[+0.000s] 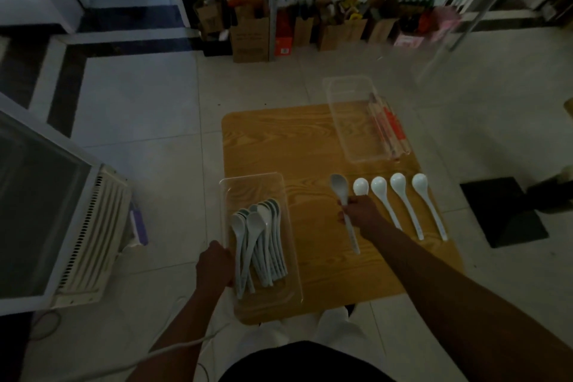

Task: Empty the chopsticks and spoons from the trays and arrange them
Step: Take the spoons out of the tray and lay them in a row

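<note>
A clear spoon tray (231, 192) lies at the wooden table's (279, 139) front left and holds several white spoons (263, 245). My left hand (215, 263) grips that tray's left wall. My right hand (361, 211) holds one white spoon (341, 191) by its handle, bowl pointing away, left of a row of laid-out spoons (400, 195) on the table. A second clear tray (341, 93) at the back right holds wrapped chopsticks (389, 127) along its right side.
A white appliance with a vented side (93, 236) stands on the floor to the left. Shelves with boxes and bottles (372, 3) fill the back. A dark square mat (505, 211) lies on the floor to the right.
</note>
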### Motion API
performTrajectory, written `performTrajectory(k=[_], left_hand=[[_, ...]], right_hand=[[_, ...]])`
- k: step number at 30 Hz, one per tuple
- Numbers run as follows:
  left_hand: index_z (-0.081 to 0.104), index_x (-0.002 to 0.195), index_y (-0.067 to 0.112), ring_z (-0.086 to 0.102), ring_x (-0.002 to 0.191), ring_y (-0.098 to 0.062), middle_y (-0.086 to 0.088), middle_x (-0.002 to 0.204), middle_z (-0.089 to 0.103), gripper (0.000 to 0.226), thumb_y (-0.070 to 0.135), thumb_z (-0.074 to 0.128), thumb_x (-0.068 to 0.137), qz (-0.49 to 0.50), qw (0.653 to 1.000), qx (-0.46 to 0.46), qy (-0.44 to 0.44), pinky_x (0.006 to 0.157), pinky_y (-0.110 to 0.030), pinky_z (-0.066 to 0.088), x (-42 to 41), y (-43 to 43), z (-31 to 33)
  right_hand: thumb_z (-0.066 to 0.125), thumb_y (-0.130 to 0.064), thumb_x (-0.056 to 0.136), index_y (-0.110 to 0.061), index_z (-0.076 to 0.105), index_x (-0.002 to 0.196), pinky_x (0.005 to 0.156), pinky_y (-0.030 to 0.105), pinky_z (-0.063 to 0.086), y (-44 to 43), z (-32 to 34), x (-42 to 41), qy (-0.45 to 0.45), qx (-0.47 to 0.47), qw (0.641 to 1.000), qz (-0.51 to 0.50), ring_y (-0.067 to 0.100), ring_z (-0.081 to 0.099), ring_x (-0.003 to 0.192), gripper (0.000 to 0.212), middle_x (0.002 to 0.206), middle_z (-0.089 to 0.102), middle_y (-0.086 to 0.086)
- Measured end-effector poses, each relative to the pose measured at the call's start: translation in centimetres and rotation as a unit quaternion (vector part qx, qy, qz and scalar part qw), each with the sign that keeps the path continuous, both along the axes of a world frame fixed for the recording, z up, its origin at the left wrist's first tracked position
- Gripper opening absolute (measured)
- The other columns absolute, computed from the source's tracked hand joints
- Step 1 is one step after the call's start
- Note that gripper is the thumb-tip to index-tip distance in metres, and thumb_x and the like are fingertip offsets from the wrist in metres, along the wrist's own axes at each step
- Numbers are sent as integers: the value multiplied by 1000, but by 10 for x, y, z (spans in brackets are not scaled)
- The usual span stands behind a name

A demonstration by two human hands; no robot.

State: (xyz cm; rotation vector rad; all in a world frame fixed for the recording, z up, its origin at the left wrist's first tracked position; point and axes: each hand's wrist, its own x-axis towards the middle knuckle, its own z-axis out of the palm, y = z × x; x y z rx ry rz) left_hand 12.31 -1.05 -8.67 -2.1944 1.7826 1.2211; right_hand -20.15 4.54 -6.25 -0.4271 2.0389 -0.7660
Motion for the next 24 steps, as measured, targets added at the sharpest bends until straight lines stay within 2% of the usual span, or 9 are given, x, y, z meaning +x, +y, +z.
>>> performTrajectory(k=[3,5,8,12,20,24], left_hand=[[47,86,6,67,70,-33,-19,86,64,21,24,47,97,12,1000,9,2,67,-38,56,-1,-1,1],[47,85,8,68,65,-32,-17,82,64,21,25,48,97,21,1000,16,-1,66,-41,59,-2,-1,1],[47,85,9,68,67,-32,-18,82,65,20,26,50,95,25,999,21,-22,68,-43,59,-4,-2,0],[48,86,9,69,66,-32,-16,84,64,18,25,51,94,37,998,27,-43,68,-45,60,-8,-3,-1],[47,84,11,67,65,-33,-15,82,61,20,28,52,95,49,995,24,-81,63,-45,60,-14,-3,-1],[47,89,9,68,67,-33,-17,85,63,17,24,52,94,52,995,27,-84,64,-46,60,-15,-2,-3]], right_hand=[[61,8,81,-3,69,69,82,60,55,12,-20,-15,33,43,998,-19,43,68,83,18,79,69,25],[64,4,80,-7,65,59,82,57,56,17,-34,-18,53,65,996,-21,43,69,84,24,80,70,25],[67,-10,86,1,71,70,79,43,53,16,-45,-17,98,85,992,4,39,68,88,20,84,70,22],[72,-22,86,-1,76,91,86,40,53,5,-56,-14,115,97,988,20,33,68,93,23,95,73,18],[77,-27,82,-8,76,84,71,29,47,-15,-51,-23,164,124,978,38,26,68,87,20,88,73,10],[75,-33,82,-10,77,86,69,27,47,-21,-49,-29,184,147,971,42,24,68,87,23,91,73,8]])
